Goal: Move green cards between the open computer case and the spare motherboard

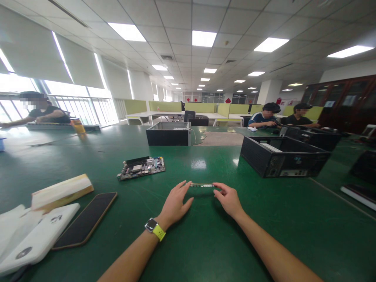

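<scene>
A thin memory module (202, 185), a narrow green strip with pale labels, spans the gap between my two hands above the green tabletop. My left hand (175, 203) has its fingertips against the module's left end, its thumb lower and apart from it. At the right end, my right hand (229, 199) grips the module with bent fingers, the index fingertip on its edge. Beyond my left hand lies a motherboard (142, 168) with slots and a pale square socket area. Whether the module touches the table is hard to tell.
Open black computer cases stand on the table: one (169, 135) ahead, one (283, 158) at right, another (311, 137) behind it. On the left lie a dark phone (88, 219), a white device (38, 243) and a tissue pack (63, 192). Several people sit farther off.
</scene>
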A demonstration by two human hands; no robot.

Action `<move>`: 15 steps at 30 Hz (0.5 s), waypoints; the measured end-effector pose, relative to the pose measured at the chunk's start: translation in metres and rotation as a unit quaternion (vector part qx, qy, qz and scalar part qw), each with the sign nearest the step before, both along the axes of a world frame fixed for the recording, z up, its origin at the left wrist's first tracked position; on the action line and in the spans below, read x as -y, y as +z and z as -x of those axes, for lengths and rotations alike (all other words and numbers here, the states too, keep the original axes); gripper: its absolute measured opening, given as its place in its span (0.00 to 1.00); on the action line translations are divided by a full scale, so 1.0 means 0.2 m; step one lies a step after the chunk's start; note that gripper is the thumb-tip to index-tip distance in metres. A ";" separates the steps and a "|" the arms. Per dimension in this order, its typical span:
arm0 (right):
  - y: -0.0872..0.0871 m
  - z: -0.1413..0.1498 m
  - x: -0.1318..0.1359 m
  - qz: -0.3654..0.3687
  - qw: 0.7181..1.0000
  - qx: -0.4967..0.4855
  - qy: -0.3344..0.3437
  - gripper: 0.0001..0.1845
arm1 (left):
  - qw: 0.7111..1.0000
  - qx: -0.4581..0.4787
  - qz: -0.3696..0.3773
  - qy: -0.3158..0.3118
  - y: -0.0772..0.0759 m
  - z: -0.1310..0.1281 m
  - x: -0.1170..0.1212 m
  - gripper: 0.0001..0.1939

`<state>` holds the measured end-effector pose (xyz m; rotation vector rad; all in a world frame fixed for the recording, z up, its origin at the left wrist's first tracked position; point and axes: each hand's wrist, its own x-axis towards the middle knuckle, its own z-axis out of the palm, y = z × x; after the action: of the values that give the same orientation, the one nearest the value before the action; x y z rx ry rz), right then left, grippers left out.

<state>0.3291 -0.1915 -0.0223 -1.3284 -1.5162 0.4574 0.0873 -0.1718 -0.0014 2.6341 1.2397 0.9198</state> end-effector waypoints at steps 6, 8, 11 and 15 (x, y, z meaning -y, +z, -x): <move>0.01 0.00 0.01 0.001 1.000 0.003 0.000 0.19 | 1.000 0.011 -0.008 0.009 -0.02 0.01 -0.02 0.26; 0.01 0.00 0.01 0.000 1.000 0.001 0.001 0.19 | 1.000 0.014 -0.010 0.014 -0.02 0.01 -0.02 0.24; 0.01 0.01 0.01 -0.001 1.000 -0.003 0.001 0.19 | 1.000 0.017 -0.007 0.022 -0.02 0.01 -0.02 0.22; 0.01 0.01 0.01 -0.011 1.000 -0.010 0.004 0.18 | 1.000 0.015 -0.003 0.024 0.00 0.00 -0.01 0.19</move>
<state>0.3271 -0.1935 -0.0197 -1.2984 -1.5062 0.4571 0.0869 -0.1697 -0.0016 2.5951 1.3013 0.9684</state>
